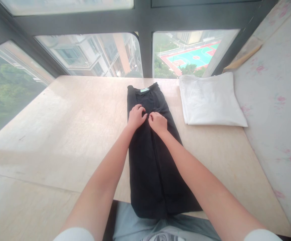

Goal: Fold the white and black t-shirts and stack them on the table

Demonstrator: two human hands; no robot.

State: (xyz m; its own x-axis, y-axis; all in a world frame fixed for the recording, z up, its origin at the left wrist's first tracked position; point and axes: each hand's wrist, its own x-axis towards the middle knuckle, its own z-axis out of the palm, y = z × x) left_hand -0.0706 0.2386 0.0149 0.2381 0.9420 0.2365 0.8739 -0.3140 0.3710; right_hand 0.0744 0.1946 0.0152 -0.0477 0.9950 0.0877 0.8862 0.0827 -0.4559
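A pair of black trousers (146,167) lies lengthwise on the pale ledge, its waistband at the far end with a small light label (144,90) inside. The near end hangs slightly over the ledge's front edge. My left hand (136,117) is on the front below the waist opening, its fingers curled onto the cloth. Close beside it, my right hand (158,123) is closed, thumb and fingertips pinching the trouser front near the centre line. The bit of cloth between the fingertips is too small to make out.
A folded white cloth (210,100) lies on the right of the pale ledge (60,134). Grey-framed windows (146,53) stand behind it, with buildings and a sports court outside. A floral-papered wall (278,117) bounds the right side.
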